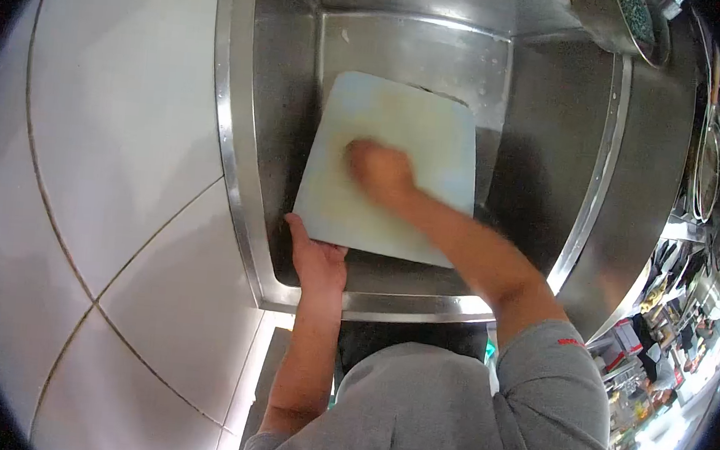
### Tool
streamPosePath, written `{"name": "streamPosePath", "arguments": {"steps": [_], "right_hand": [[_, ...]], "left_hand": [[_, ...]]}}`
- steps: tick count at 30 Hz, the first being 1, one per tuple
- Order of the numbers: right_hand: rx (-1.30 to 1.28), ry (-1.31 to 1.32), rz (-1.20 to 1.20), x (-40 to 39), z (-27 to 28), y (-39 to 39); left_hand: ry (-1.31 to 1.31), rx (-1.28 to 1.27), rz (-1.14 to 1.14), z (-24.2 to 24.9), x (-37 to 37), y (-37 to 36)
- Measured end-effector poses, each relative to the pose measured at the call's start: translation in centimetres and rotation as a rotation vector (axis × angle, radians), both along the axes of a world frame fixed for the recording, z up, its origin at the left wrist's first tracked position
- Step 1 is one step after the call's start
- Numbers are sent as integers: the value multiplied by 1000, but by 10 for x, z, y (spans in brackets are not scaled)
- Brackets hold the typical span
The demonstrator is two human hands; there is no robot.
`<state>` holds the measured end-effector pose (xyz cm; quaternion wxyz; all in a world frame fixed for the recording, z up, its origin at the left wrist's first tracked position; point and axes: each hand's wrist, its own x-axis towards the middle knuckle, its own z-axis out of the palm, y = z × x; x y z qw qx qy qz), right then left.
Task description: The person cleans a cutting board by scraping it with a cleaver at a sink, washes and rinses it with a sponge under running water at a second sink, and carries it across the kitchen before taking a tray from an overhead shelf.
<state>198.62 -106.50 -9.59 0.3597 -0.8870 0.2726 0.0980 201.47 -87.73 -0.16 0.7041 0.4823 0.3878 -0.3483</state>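
A white cutting board [431, 180] with faint yellowish staining leans in the steel sink [416, 43]. My left hand [321, 262] grips its near edge by the left corner, thumb at the side and fingers underneath. Over the left middle of the board's face, my right hand [378, 171] is curled and smeared by motion. It appears to press on the surface; anything inside it is hidden.
A white tiled wall [125, 96] borders the sink's left rim. At top right stands a metal container [617, 21] with a green scouring pad [636, 17] in it. Wire whisks [709, 164] hang at far right, beyond the steel ledge [648, 163].
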Motion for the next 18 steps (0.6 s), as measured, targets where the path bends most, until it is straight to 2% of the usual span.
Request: {"name": "streamPosePath", "arguments": {"steps": [1, 2, 4, 5, 6, 8, 10, 11, 13, 14, 18], "right_hand": [[-60, 182, -90, -2, -34, -28], [-90, 203, -241, -14, -73, -74], [-38, 273, -277, -27, -148, -105], [-108, 166, -272, -22, -94, -87], [-77, 151, -209, -10, -66, -48], [-121, -52, -13, 2, -1, 33], [-124, -154, 106, -1, 8, 50], [-102, -247, 24, -4, -6, 38], [-87, -118, -147, -3, -44, -24], [-90, 104, -229, 2, -58, -60], [-87, -71, -67, 3, -43, -23]], "left_hand": [[24, 33, 3, 2, -2, -4], [54, 70, 5, 6, -4, -5], [45, 109, 3, 9, -6, -10], [40, 151, -18, 10, -6, -13], [40, 137, -25, 6, -5, -12], [35, 58, -38, -2, -8, 1], [43, 78, -33, 4, -8, 1], [43, 88, -35, 5, -5, -2], [59, 102, -60, 5, -3, -6], [78, 119, -75, 5, -5, -5], [80, 27, -86, 0, -1, 3]]}}
